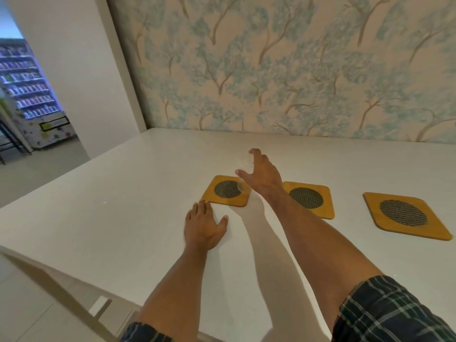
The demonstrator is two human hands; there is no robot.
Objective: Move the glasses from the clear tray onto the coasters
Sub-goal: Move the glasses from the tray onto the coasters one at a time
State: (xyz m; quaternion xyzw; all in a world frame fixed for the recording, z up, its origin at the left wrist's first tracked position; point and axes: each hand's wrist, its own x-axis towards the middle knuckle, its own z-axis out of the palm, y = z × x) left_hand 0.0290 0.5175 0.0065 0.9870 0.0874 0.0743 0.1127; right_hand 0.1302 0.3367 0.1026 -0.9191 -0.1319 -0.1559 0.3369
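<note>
Three square wooden coasters with dark round mesh centres lie in a row on the white table: left coaster (224, 190), middle coaster (307, 199), right coaster (404, 215). My right hand (264, 178) is curled around a faint, clear glass (243, 165), held just above the right edge of the left coaster. The glass's base hangs over the mesh rim. My left hand (203, 225) lies flat on the table, palm down, with its fingertips at the left coaster's front corner. The clear tray is out of view.
The white table (123, 193) runs back to a wall with tree-patterned wallpaper (271, 70). Its left edge drops to the floor. A lit vending machine (32, 95) stands through a doorway at far left.
</note>
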